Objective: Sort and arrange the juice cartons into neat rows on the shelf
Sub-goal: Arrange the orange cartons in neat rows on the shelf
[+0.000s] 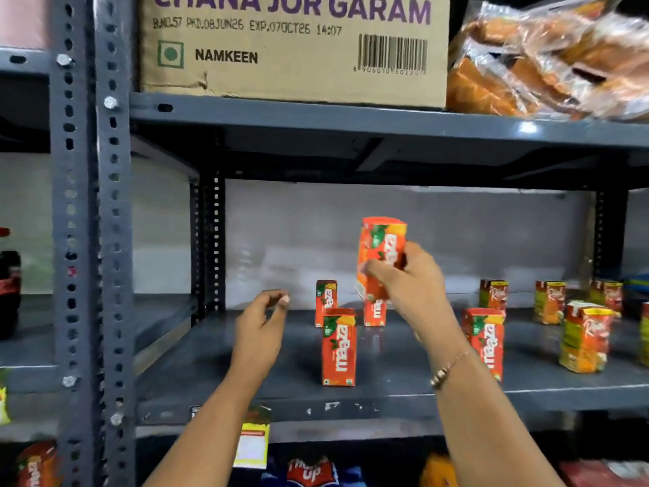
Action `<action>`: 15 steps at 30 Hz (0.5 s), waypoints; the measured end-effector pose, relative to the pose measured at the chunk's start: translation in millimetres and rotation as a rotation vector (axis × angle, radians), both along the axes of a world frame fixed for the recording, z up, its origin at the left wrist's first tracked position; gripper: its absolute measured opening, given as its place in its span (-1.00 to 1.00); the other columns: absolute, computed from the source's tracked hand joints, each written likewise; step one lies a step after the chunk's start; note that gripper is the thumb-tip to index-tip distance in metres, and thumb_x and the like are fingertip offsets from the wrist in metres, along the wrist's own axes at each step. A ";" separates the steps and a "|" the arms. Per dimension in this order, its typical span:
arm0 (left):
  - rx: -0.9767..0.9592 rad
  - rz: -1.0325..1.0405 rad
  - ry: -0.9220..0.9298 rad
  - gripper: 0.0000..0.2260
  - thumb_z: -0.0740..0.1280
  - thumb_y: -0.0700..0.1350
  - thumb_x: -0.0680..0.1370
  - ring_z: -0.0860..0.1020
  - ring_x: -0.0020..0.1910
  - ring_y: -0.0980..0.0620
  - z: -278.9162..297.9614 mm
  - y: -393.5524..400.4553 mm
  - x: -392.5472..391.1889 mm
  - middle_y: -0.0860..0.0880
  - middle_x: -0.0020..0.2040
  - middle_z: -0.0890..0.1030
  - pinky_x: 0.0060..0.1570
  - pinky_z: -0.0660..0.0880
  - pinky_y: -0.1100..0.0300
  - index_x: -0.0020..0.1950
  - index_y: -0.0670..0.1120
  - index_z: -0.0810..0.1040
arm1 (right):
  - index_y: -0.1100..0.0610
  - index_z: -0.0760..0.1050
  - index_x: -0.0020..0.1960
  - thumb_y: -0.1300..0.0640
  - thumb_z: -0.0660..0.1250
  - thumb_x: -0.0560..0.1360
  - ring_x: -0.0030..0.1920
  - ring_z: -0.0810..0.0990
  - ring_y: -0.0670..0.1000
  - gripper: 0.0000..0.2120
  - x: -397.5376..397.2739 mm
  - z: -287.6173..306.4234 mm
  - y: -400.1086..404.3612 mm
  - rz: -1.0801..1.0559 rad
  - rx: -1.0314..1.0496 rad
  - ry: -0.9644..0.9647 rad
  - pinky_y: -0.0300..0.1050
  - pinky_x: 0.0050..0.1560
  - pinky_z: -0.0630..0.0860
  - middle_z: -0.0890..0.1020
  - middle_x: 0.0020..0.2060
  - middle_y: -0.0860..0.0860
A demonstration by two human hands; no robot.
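Head view. The right hand [409,282] grips a red Maaza carton [381,254], fingers wrapped round its lower half, and holds it tilted in the air above the grey shelf [210,367]. The left hand [261,318] is empty, fingers loosely curled toward the thumb, hovering over the bare left part of the shelf.

The other Maaza cartons stand upright but scattered: one at the front [339,347], a back carton [326,303] just behind it, another [374,312] partly hidden under the lifted one, and one to the right [486,340] behind the right forearm. Further right stand the differently printed Real cartons [584,337], several of them, also out of line.

The step in hand looks like setting the lifted carton down among its own kind. To do it well, I would straighten it upright before lowering it, turn the printed face forward like the front carton, and land it just beside a standing one so the sides meet squarely. The free left hand could steady the neighbours, since these narrow cartons probably tip easily. Keeping Maaza apart from Real would make the rows clean.

On the shelf above, a cardboard box [291,47] printed "Chana Jor Garam" and "Namkeen" is closed; its contents are not visible. Beside it, clear plastic bags [548,61] hold orange-brown baked goods.
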State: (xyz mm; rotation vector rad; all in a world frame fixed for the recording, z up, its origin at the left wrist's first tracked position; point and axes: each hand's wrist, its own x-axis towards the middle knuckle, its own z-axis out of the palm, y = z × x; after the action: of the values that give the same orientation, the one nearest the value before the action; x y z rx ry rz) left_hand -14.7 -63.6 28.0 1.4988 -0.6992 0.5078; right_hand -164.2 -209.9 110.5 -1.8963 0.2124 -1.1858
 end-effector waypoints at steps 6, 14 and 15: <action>0.499 0.280 0.070 -0.80 0.24 -0.13 0.53 0.59 0.05 -0.17 -30.0 -46.9 -3.9 -0.12 0.09 0.65 -0.13 0.43 0.13 0.11 0.01 0.57 | -0.02 0.43 -0.20 0.04 0.45 0.37 -0.21 0.63 -0.07 -0.81 -12.2 -75.9 -57.4 -0.075 0.045 0.188 -0.18 -0.26 0.50 0.62 -0.26 -0.13; 0.244 0.079 0.338 -0.75 0.20 -0.35 0.51 0.58 0.09 -0.13 -34.7 -39.3 11.5 -0.14 0.04 0.66 0.17 0.47 0.00 0.03 -0.11 0.60 | -0.01 0.46 -0.06 -0.08 0.51 0.27 -0.17 0.64 -0.13 -0.65 -2.4 -109.2 -80.5 0.057 0.095 0.284 -0.16 -0.14 0.55 0.66 -0.17 -0.13; 0.243 -0.029 0.372 -0.73 0.19 -0.38 0.51 0.58 0.09 -0.12 -33.8 -36.4 8.8 -0.13 0.04 0.66 0.20 0.46 -0.01 0.07 -0.14 0.59 | -0.01 0.47 -0.06 -0.09 0.52 0.27 -0.16 0.64 -0.13 -0.65 -4.3 -109.7 -82.3 0.081 0.090 0.297 -0.16 -0.14 0.55 0.66 -0.17 -0.15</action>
State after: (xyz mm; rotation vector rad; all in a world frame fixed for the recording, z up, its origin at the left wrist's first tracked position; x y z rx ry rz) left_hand -5.9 -100.0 -5.8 1.7476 -0.4997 0.1157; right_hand -168.5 -292.2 0.8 -1.9755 0.3400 -0.8238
